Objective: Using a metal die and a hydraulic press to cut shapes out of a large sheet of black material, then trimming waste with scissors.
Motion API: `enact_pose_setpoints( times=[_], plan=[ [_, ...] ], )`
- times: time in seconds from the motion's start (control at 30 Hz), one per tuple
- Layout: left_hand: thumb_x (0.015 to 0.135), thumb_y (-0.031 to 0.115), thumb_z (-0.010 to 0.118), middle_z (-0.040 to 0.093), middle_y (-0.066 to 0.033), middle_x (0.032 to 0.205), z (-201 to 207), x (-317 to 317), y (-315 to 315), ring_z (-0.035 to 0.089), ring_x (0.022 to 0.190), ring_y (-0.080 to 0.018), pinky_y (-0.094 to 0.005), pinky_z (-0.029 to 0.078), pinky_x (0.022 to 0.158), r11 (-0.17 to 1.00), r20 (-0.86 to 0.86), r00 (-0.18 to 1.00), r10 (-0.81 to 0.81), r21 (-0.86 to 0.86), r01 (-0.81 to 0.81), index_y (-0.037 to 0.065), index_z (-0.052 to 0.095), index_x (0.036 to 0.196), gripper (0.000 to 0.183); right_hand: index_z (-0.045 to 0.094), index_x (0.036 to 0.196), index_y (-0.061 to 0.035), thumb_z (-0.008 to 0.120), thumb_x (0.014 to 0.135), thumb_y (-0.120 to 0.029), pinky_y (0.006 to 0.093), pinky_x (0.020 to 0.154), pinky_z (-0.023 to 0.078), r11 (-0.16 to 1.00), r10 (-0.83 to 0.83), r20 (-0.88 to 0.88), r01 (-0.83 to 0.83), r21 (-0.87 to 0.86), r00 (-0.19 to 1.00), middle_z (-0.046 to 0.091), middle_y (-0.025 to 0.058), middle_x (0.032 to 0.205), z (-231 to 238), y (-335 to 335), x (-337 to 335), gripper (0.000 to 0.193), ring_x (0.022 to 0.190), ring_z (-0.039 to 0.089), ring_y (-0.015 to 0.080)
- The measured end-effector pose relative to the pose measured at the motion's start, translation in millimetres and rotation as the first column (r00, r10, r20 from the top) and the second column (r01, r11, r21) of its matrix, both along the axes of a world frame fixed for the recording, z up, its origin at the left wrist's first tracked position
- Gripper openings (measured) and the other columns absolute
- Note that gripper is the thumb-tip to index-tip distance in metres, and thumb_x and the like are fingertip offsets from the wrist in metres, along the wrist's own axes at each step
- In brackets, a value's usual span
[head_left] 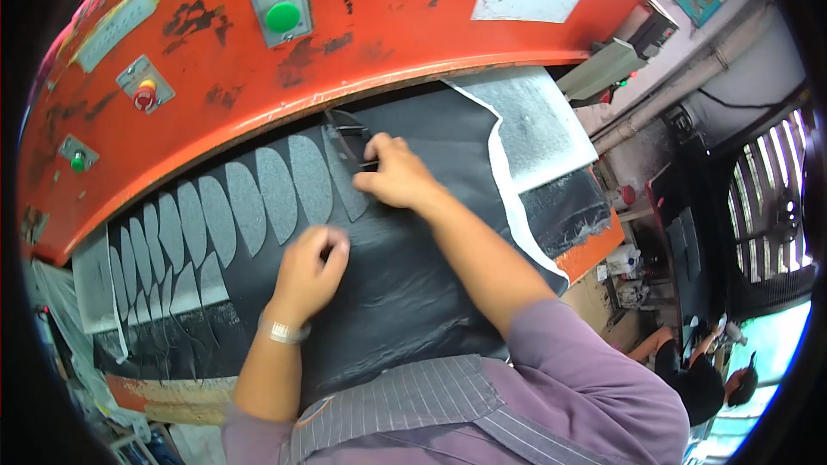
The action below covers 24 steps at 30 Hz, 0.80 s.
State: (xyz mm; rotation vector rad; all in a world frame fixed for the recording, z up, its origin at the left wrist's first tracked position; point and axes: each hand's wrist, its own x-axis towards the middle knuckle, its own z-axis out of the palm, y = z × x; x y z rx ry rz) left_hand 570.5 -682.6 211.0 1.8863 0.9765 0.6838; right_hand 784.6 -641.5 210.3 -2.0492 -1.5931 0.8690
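Note:
My right hand grips a dark metal cutting die with a curved outline, thumb and fingers closed on its near side. The die stands at the far edge of a black leather-like sheet, beside a row of grey half-oval openings. The rightmost opening lies partly behind the die and my hand. Lower left of it, my left hand hovers over the sheet with its fingers curled in and the thumb against them; nothing shows in it. A light band circles my left wrist.
An orange machine beam with a green button and a red button spans the far side. A pale board shows beyond the sheet's white edge. Narrow sheet strips hang at left. Another person is at far right.

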Motion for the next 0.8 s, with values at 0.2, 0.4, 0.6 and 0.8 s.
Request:
enact_pose_setpoints(
  times=[0.2,0.4,0.6,0.8],
  plan=[
    [0.082,0.007,0.056,0.056,-0.0181,0.129,-58.5,69.5,33.2,0.054,0.117,-0.0337,-0.0422,0.037,0.101,0.982,-0.059,0.995,0.085,0.175,-0.073,0.004,0.047,0.103,0.023,0.050,0.120,-0.0018,0.073,0.069,-0.038,0.0487,0.093,0.044,0.990,-0.003,0.271,-0.035,0.135,0.963,0.048,0.0286,0.123,-23.3,-44.2,23.7,0.067,0.113,0.052,0.0426],
    [0.078,0.005,0.054,0.051,-0.0183,0.137,-76.3,78.7,35.8,0.036,0.137,-0.0326,-0.0504,0.015,0.115,0.976,-0.139,0.990,-0.018,0.212,0.047,0.006,0.042,0.103,0.028,0.050,0.131,-0.0072,0.079,0.065,-0.043,0.0490,0.105,0.026,0.922,0.130,0.337,-0.238,0.305,0.932,0.044,0.0261,0.139,-42.7,-60.0,51.4,0.080,0.138,0.032,0.0337],
    [0.077,0.005,0.053,0.056,-0.0184,0.131,-80.0,77.1,48.1,0.040,0.134,-0.0324,-0.0502,0.018,0.114,0.979,-0.079,0.997,-0.012,0.204,0.028,0.005,0.044,0.104,0.028,0.048,0.133,-0.0072,0.079,0.067,-0.046,0.0502,0.105,0.026,0.909,0.174,0.397,-0.302,0.288,0.901,0.045,0.0261,0.138,-41.4,-49.5,49.8,0.083,0.137,0.034,0.0345],
    [0.085,0.000,0.055,0.058,-0.0135,0.124,-60.6,-0.6,96.7,0.054,0.115,-0.0207,-0.0322,0.047,0.091,0.940,0.326,0.893,0.311,0.033,-0.339,0.004,0.052,0.103,0.019,0.041,0.139,-0.0065,0.080,0.071,-0.041,0.0492,0.103,0.034,0.864,0.039,0.437,-0.250,0.438,0.899,0.050,0.0234,0.131,-10.9,-36.3,39.0,0.085,0.125,0.047,0.0355]
  ],
)
